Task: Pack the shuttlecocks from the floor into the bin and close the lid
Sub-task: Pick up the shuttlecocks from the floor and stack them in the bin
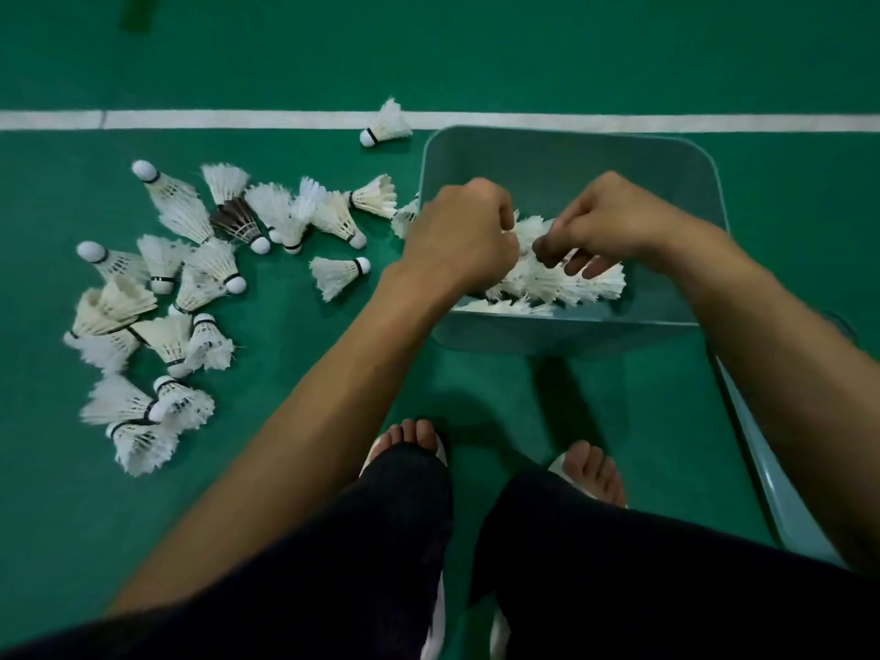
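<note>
loose shuttlecocks [181,216]: floor [476,64], left of bin [562,336] | packed shuttlecocks [547,281]: in bin

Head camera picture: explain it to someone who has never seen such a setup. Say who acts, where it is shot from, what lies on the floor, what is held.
No machine here: a person wears one camera on the head, looking down at their own arms, legs and feet. The left hand and right hand are both over the open blue-grey bin, fingers curled among the white shuttlecocks already inside; whether either grips one is hidden. Many loose shuttlecocks lie scattered on the green floor left of the bin, including a dark-feathered shuttlecock and a lone shuttlecock on the white line. The flat panel at right is probably the lid.
</note>
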